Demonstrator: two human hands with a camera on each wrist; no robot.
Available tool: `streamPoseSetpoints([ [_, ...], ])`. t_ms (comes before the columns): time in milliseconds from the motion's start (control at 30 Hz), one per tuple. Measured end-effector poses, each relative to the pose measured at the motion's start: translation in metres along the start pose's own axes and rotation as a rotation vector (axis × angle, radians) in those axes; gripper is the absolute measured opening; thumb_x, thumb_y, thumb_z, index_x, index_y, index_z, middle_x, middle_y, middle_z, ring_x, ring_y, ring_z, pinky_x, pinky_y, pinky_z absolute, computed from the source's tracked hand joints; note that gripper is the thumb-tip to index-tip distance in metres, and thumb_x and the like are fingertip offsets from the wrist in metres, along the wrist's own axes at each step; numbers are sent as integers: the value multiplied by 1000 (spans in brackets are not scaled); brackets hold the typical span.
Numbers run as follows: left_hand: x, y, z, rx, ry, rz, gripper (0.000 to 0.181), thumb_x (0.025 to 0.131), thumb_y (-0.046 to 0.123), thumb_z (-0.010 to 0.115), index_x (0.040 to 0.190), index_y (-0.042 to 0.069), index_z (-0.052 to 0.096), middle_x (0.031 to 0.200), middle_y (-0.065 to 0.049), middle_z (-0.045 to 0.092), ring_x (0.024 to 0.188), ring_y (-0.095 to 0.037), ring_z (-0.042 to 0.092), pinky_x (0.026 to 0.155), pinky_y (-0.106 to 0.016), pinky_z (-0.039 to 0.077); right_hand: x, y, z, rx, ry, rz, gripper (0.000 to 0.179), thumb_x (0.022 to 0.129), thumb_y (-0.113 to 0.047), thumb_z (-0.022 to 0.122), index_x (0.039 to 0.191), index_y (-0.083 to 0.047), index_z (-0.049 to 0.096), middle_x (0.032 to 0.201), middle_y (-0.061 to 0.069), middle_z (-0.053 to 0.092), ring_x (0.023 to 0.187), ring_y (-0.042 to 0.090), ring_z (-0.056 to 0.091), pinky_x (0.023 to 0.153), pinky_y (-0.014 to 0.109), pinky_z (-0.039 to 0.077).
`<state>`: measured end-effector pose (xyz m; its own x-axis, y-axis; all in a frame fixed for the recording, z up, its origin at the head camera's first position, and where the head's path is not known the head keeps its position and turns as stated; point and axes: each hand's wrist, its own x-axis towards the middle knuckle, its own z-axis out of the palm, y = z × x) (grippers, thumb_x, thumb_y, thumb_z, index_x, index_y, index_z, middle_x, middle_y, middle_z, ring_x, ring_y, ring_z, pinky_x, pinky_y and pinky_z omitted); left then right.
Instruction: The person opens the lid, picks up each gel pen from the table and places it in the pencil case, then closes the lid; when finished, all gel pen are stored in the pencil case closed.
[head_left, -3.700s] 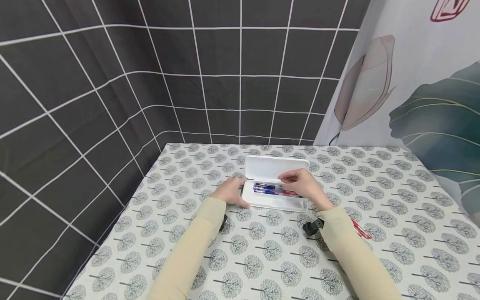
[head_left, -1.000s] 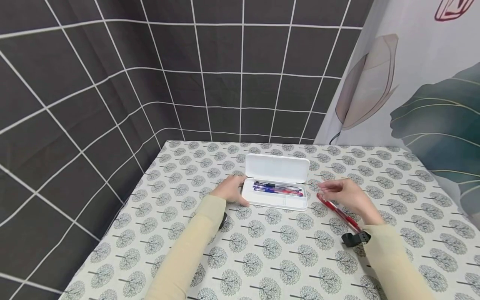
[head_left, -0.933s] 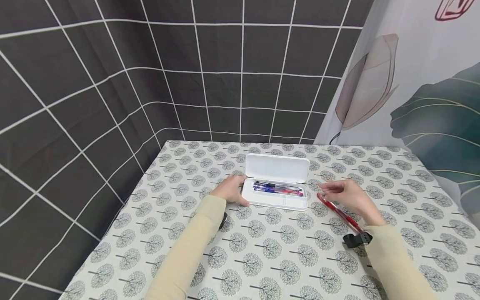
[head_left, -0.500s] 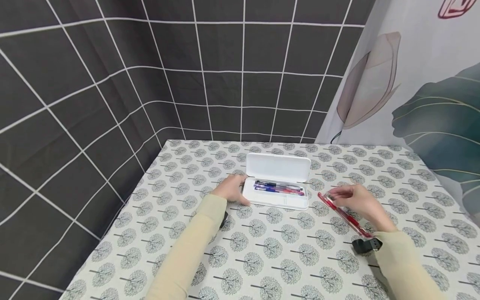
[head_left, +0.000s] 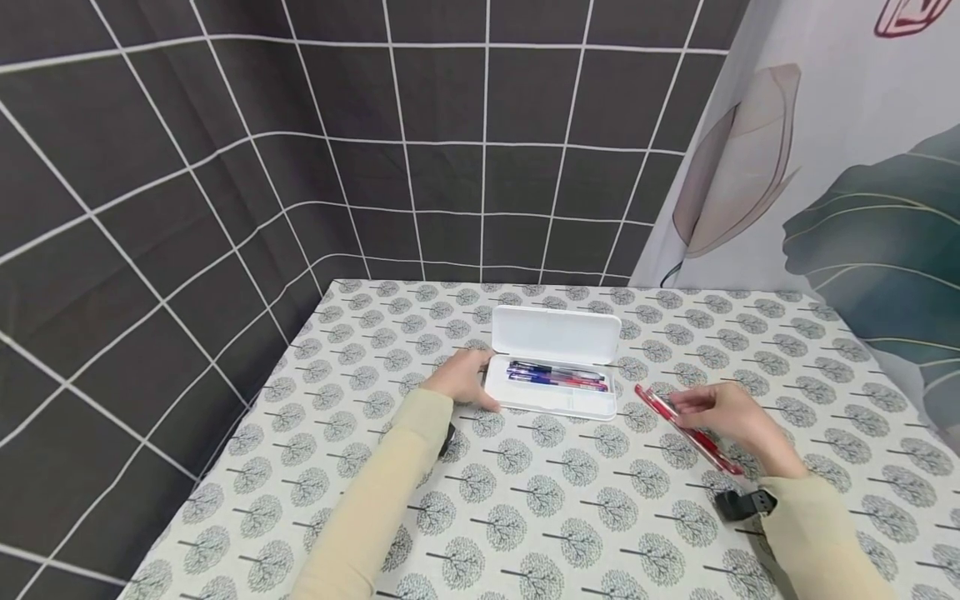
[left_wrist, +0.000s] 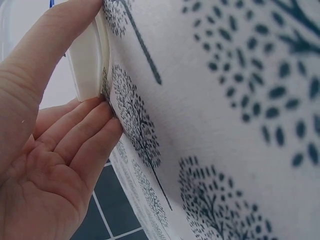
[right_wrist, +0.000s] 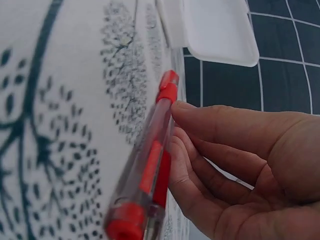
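A white pencil case (head_left: 540,406) lies with its lid raised, several blue, dark and red pens (head_left: 558,377) in its tray. My left hand (head_left: 461,379) holds its left end, thumb along the front and fingers behind; the left wrist view shows the case end (left_wrist: 89,70) between them. To the right, red pens (head_left: 708,450) with clear barrels lie slanted on the cloth. My right hand (head_left: 731,410) is over them, thumb and fingers loosely bent, fingertips right at the barrels. In the right wrist view a red pen (right_wrist: 150,167) lies just before the thumb and fingertips.
A tree-patterned cloth (head_left: 540,525) covers the table. Behind stands a dark curtain with white grid lines (head_left: 435,183), and at the right a pale curtain with leaf prints (head_left: 885,242). A black wrist strap (head_left: 742,504) sits on the right wrist.
My right hand has gone from above the case to the red pens, then slid right and nearer along them. The red pens and the case stay put; my left hand keeps its hold.
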<state>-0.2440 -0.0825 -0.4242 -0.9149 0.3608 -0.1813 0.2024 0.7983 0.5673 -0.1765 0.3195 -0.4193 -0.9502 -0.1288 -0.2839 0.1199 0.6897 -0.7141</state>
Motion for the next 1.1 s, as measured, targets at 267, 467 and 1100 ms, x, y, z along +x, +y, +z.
streamPoseSetpoints([
  [267, 1, 0, 0, -5, -2, -7, 102, 57, 24, 94, 145, 9, 45, 143, -8, 54, 128, -26, 53, 114, -42, 38, -1, 0, -1, -12, -3, 21, 50, 80, -16, 78, 122, 5, 62, 100, 9, 71, 84, 13, 65, 73, 27, 56],
  [467, -1, 2, -1, 0, 0, 0, 101, 57, 24, 94, 145, 8, 46, 144, -10, 53, 131, -28, 51, 115, -43, 36, -1, 0, -1, -13, -5, 16, 45, 81, -14, 77, 119, 6, 64, 96, 8, 70, 80, 16, 64, 69, 29, 56],
  [1100, -4, 3, -1, -2, 5, 12, 100, 58, 23, 94, 144, 7, 46, 142, -11, 55, 128, -28, 53, 114, -43, 38, -1, 4, 2, 35, 34, -32, 38, 83, -10, 72, 116, 8, 62, 98, 10, 66, 81, 15, 61, 66, 25, 55],
])
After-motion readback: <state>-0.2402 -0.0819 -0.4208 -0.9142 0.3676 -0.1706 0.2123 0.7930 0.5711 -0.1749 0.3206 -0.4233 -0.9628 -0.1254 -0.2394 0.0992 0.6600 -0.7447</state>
